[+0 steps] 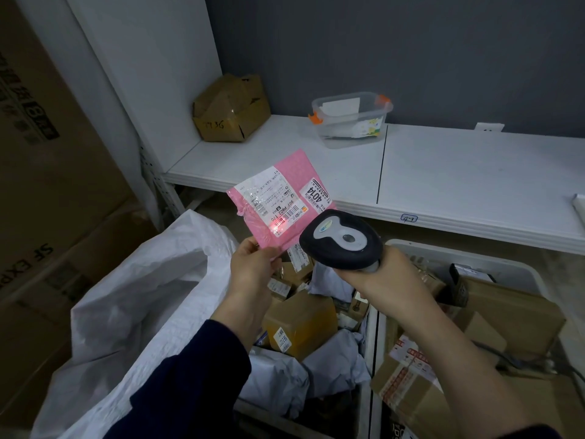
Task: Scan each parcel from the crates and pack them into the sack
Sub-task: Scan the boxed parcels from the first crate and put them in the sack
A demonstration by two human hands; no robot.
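My left hand (253, 264) pinches the lower corner of a flat pink parcel (286, 172) with white shipping labels, held up in the middle of the view. My right hand (389, 274) grips a black and grey barcode scanner (342, 240) just right of the parcel, its head pointed at the labels. A red scan light falls on a barcode on the parcel. The white woven sack (136, 296) gapes open at lower left. Two crates sit below my arms: the middle crate (368, 337) holds brown and grey parcels, the right crate (468, 255) holds cardboard boxes.
A white shelf (443, 172) runs across behind the parcel. On it stand a crumpled cardboard box (231, 109) and a clear plastic tub (351, 118) with orange clips. Large cardboard cartons (47, 185) are stacked at the left beside the sack.
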